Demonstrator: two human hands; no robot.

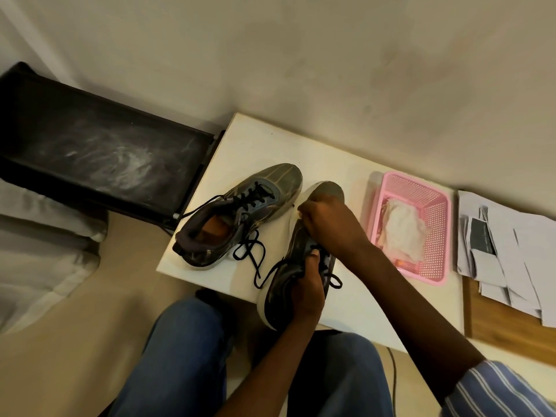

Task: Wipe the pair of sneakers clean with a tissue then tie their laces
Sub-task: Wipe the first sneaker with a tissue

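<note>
Two dark grey sneakers with black untied laces are on the white table (249, 139). The left sneaker (237, 215) lies flat with its opening toward me. My left hand (307, 290) grips the heel end of the right sneaker (288, 260), which is tilted onto its side. My right hand (325, 221) pinches a small bit of white tissue (300, 212) against that sneaker's sole edge near the toe. Most of the tissue is hidden inside the fingers.
A pink perforated basket (433, 206) holding crumpled white tissue (403, 233) stands just right of my right hand. Folded papers (505, 257) lie at the far right on a wooden board. A black rack (99, 145) is left of the table. My knees are below its front edge.
</note>
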